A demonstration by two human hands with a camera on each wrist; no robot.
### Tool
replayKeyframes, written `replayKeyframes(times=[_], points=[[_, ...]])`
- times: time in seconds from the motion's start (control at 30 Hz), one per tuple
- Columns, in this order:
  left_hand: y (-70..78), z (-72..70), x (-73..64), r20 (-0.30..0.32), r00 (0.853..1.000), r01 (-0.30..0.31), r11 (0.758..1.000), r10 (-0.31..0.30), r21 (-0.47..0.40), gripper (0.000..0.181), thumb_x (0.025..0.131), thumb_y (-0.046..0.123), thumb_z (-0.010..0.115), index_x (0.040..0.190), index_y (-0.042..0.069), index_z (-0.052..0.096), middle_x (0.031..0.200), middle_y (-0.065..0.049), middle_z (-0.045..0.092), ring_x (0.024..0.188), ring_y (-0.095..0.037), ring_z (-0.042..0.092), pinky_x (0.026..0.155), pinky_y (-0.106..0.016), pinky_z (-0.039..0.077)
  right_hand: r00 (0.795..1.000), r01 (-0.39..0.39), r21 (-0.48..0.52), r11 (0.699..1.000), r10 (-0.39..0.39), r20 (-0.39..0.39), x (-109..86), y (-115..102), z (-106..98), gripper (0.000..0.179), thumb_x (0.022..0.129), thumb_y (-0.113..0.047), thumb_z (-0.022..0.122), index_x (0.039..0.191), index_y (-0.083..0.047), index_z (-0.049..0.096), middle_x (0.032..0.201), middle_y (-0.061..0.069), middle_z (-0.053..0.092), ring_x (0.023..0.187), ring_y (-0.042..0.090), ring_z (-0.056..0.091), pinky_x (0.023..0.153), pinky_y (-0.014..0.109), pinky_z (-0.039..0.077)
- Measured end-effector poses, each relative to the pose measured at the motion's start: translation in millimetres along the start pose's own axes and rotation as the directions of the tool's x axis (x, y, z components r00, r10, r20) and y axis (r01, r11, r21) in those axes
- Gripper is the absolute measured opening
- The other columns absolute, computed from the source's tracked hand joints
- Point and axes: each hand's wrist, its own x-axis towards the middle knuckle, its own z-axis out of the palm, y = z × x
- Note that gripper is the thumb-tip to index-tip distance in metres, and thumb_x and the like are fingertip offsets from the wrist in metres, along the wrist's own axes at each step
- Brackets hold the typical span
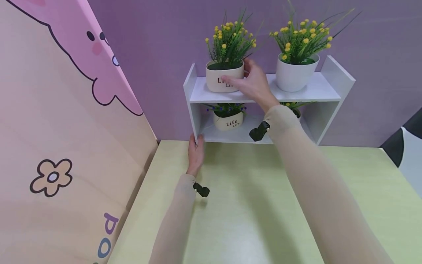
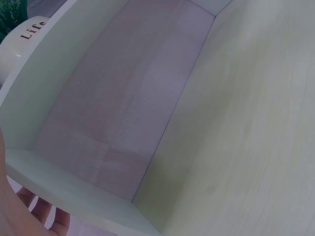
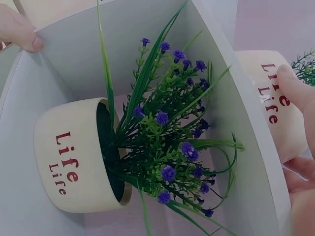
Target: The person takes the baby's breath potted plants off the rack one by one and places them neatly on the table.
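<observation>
A white two-tier shelf stands against the purple wall. On its upper board, at the left, sits a cream oval pot with yellow flowers and grass. My right hand grips that pot, the thumb across the "Life" lettering and the fingers behind its right side. Low on the shelf's left side panel, my left hand holds the edge, its thumb on the near face and fingers outside. In the right wrist view, a cream pot with purple flowers occupies the lower tier.
A white round pot with yellow flowers stands at the upper right. Below it, another plant is mostly hidden by my right arm. The pale wooden table meets a decorated wall at left. A black-and-white object sits at right.
</observation>
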Motion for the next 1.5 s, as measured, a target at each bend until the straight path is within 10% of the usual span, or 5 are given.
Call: replayKeyframes(times=[1.5], points=[[1.7, -1.9, 2.4, 0.013, 1.0, 0.008, 1.0, -0.008, -0.024, 0.059, 0.113, 0.041, 0.043, 0.164, 0.012, 0.037, 0.16, -0.016, 0.049, 0.144, -0.035, 0.051, 0.117, -0.059, 0.043, 1.0, 0.015, 0.084, 0.996, -0.013, -0.018, -14.3, 2, -9, 0.114, 0.083, -0.059, 0.086, 0.171, -0.022, 0.024, 0.171, 0.003, 0.041, 0.154, 0.019, 0.047, 0.126, 0.036, 0.04]])
